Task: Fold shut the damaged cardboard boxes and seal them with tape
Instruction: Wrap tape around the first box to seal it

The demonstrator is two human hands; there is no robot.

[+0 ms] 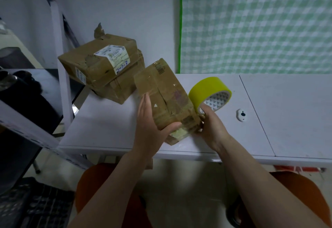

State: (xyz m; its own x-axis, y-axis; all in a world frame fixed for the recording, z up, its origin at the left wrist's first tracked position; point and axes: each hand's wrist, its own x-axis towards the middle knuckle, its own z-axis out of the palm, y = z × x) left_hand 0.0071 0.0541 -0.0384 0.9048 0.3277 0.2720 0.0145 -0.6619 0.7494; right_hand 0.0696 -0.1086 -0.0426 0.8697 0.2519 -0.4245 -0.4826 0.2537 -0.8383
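Observation:
A worn small cardboard box (166,95) is tilted above the white table (287,116), its flaps folded down along a centre seam. My left hand (150,122) holds its left side, fingers straight along the wall and thumb hooked under the near end. My right hand (212,122) grips the yellow tape roll (209,91), thumb through its core, against the box's right near corner. Two more battered boxes (102,66) are stacked at the table's back left, the top one bearing a white label.
A small white keyhole-shaped piece (242,115) lies on the table right of my hands. A white shelf post (61,66) stands left of the stack, with dark shelves beyond. A green checked cloth (255,25) hangs behind the table. My knees are below the table's front edge.

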